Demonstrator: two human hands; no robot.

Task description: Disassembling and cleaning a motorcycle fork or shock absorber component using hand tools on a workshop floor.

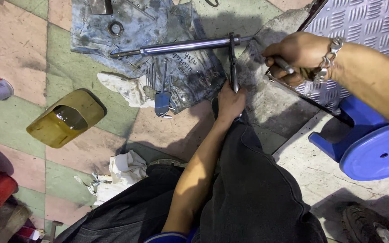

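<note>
1. A long chrome rod [181, 46] is seen lying nearly level across a dirty denim cloth [149, 27] spread on the tiled floor [19, 54].
2. A thin dark tool [233, 63] is held upright by the left hand [230, 102], its grip closed around the tool's lower end; the tool's upper end crosses the rod near the rod's right end.
3. The right hand [293, 56] is closed in a grip on the rod's right end, at the edge of a ribbed metal plate [361, 27]; a chain bracelet [329, 56] is worn on that wrist.
4. A small blue tool [162, 101] is seen on the cloth below the rod, beside a white rag [127, 87].
5. A yellow oil container [66, 118] lies on the floor to the left, well apart from both hands.
6. A blue plastic stool [365, 148] stands at the right, below the plate.
</note>
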